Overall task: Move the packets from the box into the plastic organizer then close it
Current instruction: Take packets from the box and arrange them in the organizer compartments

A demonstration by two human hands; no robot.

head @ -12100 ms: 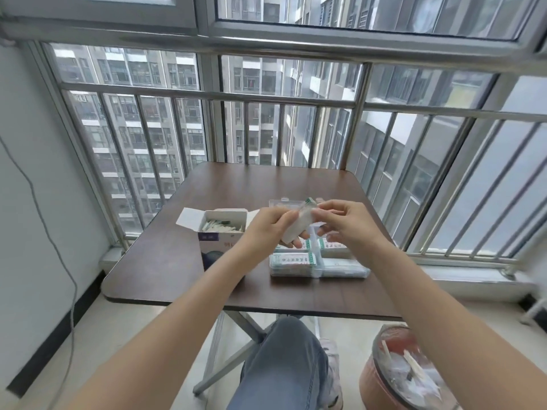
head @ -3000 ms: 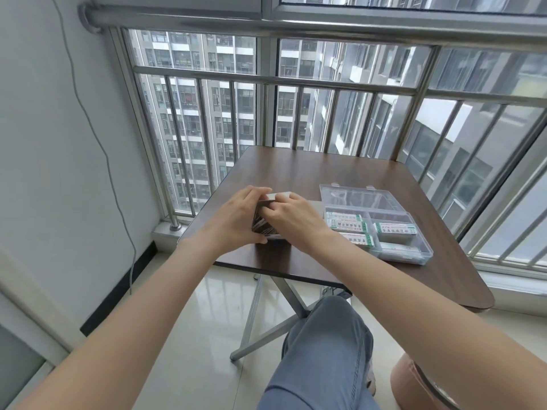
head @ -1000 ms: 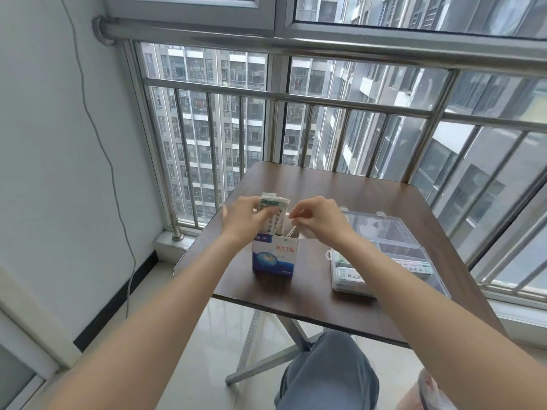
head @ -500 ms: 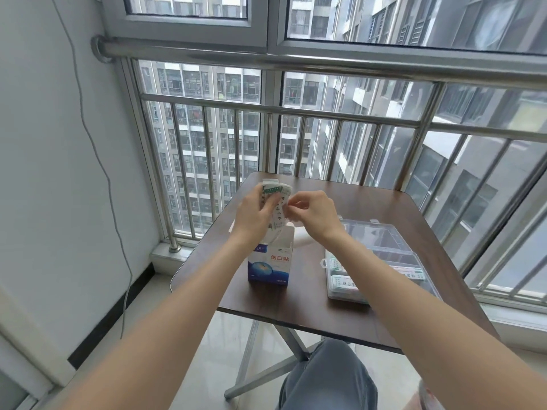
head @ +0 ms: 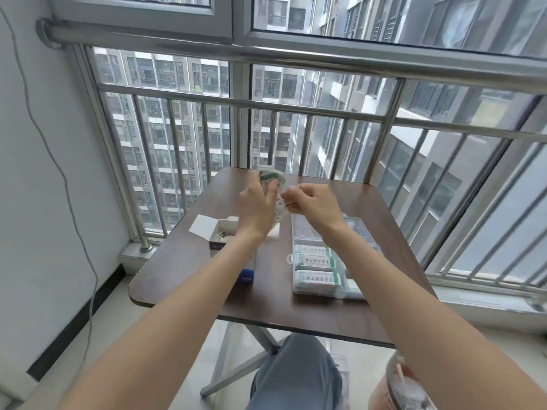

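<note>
My left hand [head: 257,207] grips a bundle of white packets [head: 270,180] with green print, raised above the brown table [head: 266,294]. My right hand [head: 313,204] pinches the bundle's right edge with curled fingers. Below my left forearm stands the open white and blue box [head: 222,236], flaps up, with more packets showing inside. To the right lies the clear plastic organizer [head: 318,269], lid open toward the window, with several packets in its near compartments.
A steel railing [head: 310,112] and window bars close off the table's far side. A white wall with a hanging cable [head: 68,184] stands at left. A reddish bin [head: 399,389] lined with plastic sits on the floor at lower right, beside my knee [head: 296,374].
My left hand has lifted the bundle of packets clear of the box. The view has tilted down, so the box and organizer now sit lower and nearer.
</note>
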